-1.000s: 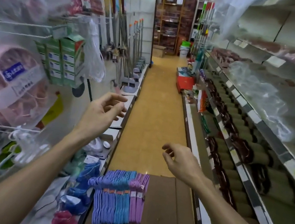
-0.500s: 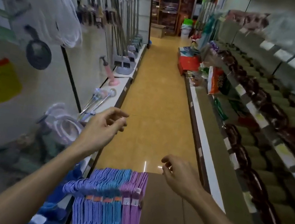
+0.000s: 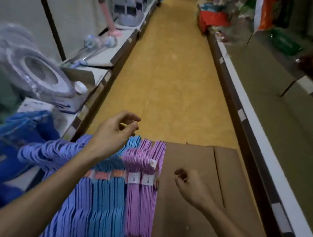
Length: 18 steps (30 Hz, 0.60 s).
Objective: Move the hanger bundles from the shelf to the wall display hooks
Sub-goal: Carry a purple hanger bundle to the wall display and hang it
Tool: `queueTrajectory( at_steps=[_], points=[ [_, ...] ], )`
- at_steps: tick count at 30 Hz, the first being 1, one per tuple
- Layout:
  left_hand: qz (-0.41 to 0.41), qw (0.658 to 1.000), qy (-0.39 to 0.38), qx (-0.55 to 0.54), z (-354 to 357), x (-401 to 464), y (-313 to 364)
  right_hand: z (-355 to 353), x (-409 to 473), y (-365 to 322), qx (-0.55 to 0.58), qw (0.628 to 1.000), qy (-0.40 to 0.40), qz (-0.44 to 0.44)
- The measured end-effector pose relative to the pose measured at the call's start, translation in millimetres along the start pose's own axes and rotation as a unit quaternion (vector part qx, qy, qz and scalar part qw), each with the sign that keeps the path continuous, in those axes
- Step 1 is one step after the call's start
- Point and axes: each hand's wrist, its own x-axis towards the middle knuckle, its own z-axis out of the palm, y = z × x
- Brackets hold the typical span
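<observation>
On the near left part of a brown cardboard sheet (image 3: 193, 217) lie the hanger bundles (image 3: 118, 194), periwinkle, blue and pink in a row. Above their far end hovers the left hand (image 3: 112, 134), fingers loosely curled, holding nothing. Just right of the pink bundle, the right hand (image 3: 191, 188) hangs over bare cardboard, fingers loosely curled and empty.

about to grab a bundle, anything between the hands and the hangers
Nothing visible. The left hand hovers directly over the blue plastic hanger bundles; the right hand hangs beside the pink plastic hanger bundles, over bare brown cardboard.
</observation>
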Motion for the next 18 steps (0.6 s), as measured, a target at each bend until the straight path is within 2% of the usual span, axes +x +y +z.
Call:
queueTrajectory(
  at_steps=[5,10,14,18],
  points=[
    [-0.004,0.999,0.012,0.030,43.9,-5.3,-76.3,70.5,13.5,34.7,0.000,0.999,-0.027,0.021],
    [-0.033,0.996,-0.064,0.043,72.1,-10.6,-105.7,116.4,13.4,48.1,0.088,0.992,-0.048,0.075],
    [0.013,0.992,-0.072,0.107,77.9,-8.3,-105.2,146.0,13.5,55.3,0.205,0.963,-0.107,0.141],
    [0.011,0.985,-0.101,0.142,82.0,-13.5,-120.3,178.3,14.4,59.6,0.300,0.925,-0.139,0.188]
  ],
)
